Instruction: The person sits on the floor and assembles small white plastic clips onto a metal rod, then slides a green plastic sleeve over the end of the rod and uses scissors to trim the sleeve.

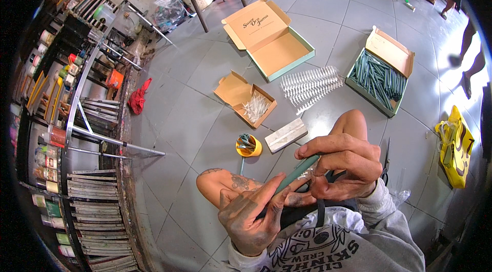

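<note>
A dark green pen-like stick [296,175] slants between my two hands above my lap. My left hand [252,214] pinches its lower end between thumb and fingers. Around the upper end curl the fingers of my right hand [348,162]. A small clear piece [306,173] shows beside the stick near my right fingertips; whether I hold it I cannot tell. Similar green sticks [376,78] fill an open box [353,83] at the right. Rows of clear white plastic pieces [311,86] lie on the floor ahead of me.
Ahead stand an open flat carton [281,55] and a smaller box [230,93] with thin clear pieces. A yellow cup [249,146] of tools and a whitish block [286,134] sit nearer. Scissors [387,162] and a yellow bag [455,148] lie right; a cluttered rack [77,113] lines the left.
</note>
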A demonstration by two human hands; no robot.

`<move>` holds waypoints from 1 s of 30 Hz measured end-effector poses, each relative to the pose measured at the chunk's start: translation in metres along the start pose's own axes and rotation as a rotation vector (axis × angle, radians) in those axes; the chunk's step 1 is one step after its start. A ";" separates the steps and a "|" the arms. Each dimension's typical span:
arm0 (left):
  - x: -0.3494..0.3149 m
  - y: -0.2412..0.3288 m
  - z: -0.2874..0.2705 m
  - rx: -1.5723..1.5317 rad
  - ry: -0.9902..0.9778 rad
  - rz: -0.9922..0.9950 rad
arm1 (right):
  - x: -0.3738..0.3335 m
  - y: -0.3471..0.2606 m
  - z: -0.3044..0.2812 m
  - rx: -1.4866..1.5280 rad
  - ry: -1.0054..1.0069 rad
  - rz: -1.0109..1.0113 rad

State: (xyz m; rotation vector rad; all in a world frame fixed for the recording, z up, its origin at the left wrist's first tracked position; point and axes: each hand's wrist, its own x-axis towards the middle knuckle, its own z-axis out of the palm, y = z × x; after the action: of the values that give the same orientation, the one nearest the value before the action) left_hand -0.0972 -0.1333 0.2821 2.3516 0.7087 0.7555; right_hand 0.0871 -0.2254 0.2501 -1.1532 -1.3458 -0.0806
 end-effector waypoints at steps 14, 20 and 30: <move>-0.002 0.001 0.000 0.031 0.007 -0.025 | 0.000 -0.002 0.002 -0.013 0.002 0.009; -0.002 -0.003 0.001 0.003 0.025 0.009 | -0.001 0.000 0.001 -0.003 -0.003 -0.004; 0.001 0.001 0.000 0.009 0.017 0.011 | 0.001 -0.001 0.001 -0.011 -0.002 -0.008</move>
State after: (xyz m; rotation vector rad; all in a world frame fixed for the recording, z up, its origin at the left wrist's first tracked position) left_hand -0.0965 -0.1336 0.2832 2.3613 0.7088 0.7797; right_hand 0.0854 -0.2247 0.2513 -1.1579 -1.3531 -0.0928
